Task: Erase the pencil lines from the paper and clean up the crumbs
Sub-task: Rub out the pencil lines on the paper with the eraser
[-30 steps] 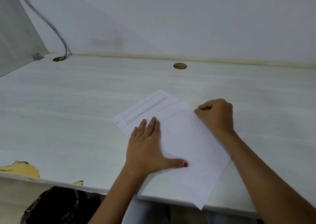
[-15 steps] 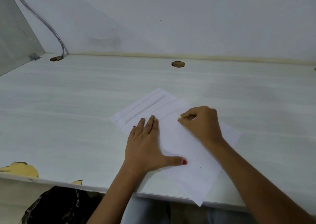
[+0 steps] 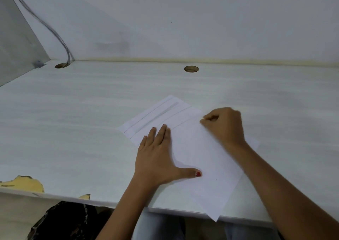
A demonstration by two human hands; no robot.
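While left hand (image 3: 156, 159) lies flat on paper (image 3: 211, 164), right hand (image 3: 225, 128) curled beside pencil lines (image 3: 161, 115), held thing hidden

paper (image 3: 211, 157): on the desk (image 3: 73, 129), its 5 o'clock corner past the front edge.
left hand (image 3: 157, 159): flat across the paper's 9 o'clock edge.
right hand (image 3: 225, 128): on the paper at 1 o'clock.
pencil lines (image 3: 156, 117): on the paper at 11 o'clock.
centre hole (image 3: 191, 68): in the desk, 12 o'clock, well behind the paper.
corner hole (image 3: 61, 65): 10 o'clock, cable (image 3: 55, 32) entering it.
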